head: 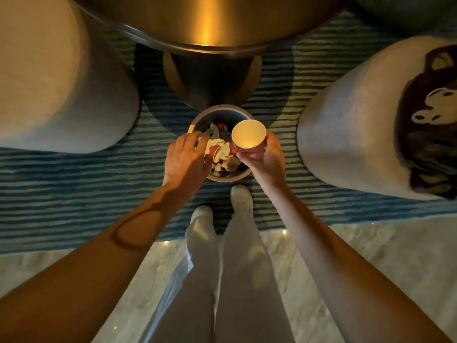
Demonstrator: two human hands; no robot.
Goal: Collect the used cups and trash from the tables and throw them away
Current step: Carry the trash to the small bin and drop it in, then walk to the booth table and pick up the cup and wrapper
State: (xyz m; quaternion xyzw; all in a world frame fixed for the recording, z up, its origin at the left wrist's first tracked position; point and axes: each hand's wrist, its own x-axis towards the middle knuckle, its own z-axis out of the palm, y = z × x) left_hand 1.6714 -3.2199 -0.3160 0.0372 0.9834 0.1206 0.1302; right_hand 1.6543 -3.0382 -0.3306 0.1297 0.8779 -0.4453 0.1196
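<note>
Cup [248,134], reddish outside, pale inside, seemingly empty, upright in right hand [265,158].

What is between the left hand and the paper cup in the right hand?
In the head view, crumpled napkins and used cups lie inside the round bin, between the left hand and the paper cup that the right hand holds.
</note>
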